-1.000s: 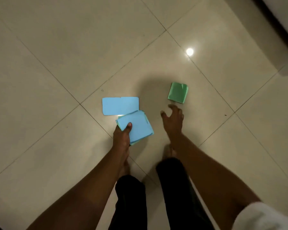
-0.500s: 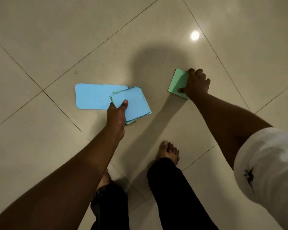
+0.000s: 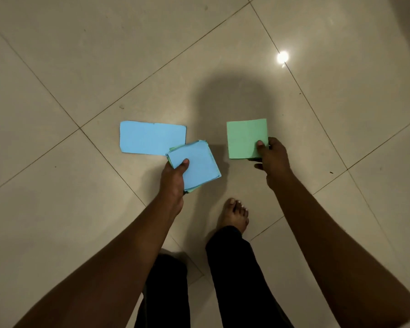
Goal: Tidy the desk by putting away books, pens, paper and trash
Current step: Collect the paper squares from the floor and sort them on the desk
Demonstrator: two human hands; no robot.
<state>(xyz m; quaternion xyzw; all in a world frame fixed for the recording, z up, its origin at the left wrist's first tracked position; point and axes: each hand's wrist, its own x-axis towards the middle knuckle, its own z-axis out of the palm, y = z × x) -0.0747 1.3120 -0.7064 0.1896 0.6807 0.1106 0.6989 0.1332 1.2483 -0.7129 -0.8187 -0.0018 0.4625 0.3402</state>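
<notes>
Now that the right hand [image 3: 273,159] has lifted the green paper [image 3: 245,138] off the floor [image 3: 81,67], pinched, only the blue sheet [image 3: 149,138] remains beside the left hand [image 3: 174,176], clamped on its paper stack [image 3: 197,165]

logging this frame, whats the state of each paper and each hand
left hand: shut on blue stack, thumb on top
blue stack: held, square sheets bunched
right hand: shut on green sheet, thumb on top
green sheet: held by its lower right corner
long blue sheet: flat on floor, untouched
</notes>
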